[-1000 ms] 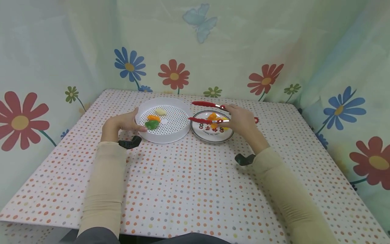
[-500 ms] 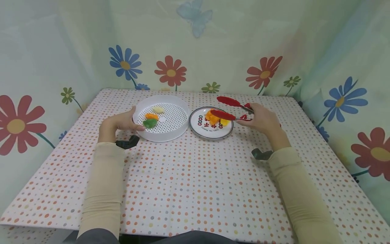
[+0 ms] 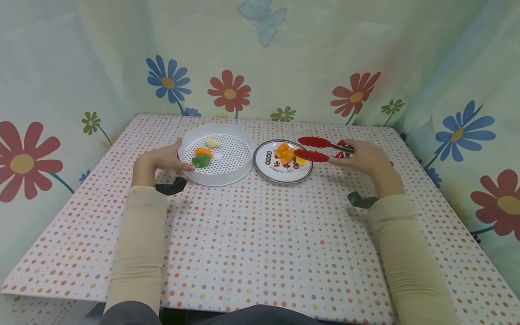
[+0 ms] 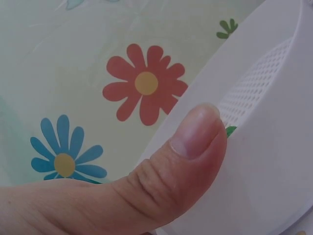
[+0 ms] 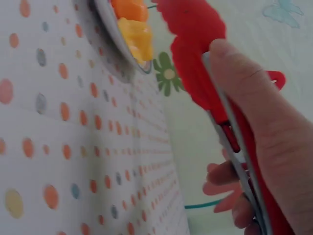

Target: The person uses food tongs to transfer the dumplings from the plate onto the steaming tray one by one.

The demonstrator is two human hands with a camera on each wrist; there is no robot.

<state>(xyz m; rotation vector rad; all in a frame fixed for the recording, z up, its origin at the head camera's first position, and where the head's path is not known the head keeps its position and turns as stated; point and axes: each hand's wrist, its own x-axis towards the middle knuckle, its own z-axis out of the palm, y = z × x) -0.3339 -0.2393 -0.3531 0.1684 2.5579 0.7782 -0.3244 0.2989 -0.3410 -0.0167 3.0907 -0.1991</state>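
My left hand (image 3: 162, 158) grips the left side of a round white perforated steamer basket (image 3: 219, 178), its thumb along the outer wall near the rim in the left wrist view. Inside lie a green piece (image 3: 201, 161), an orange piece (image 3: 204, 152) and a pale piece (image 3: 212, 143). My right hand (image 3: 363, 157) holds red-tipped tongs (image 3: 317, 142) whose ends stand apart with nothing between them. They reach over the right edge of a white plate (image 3: 280, 175). On that plate sit orange pieces (image 3: 287, 156) and a yellow piece (image 5: 136, 40), partly covered by the tongs in the head view.
The table (image 3: 252, 243) wears a white cloth with coloured dots. Behind it and along both sides hangs a pale curtain (image 3: 308, 54) printed with flowers. Basket and plate stand side by side toward the far edge.
My right hand has drawn the tongs to the right, from beside the basket's rim to the plate's right side. My left hand stays on the basket.
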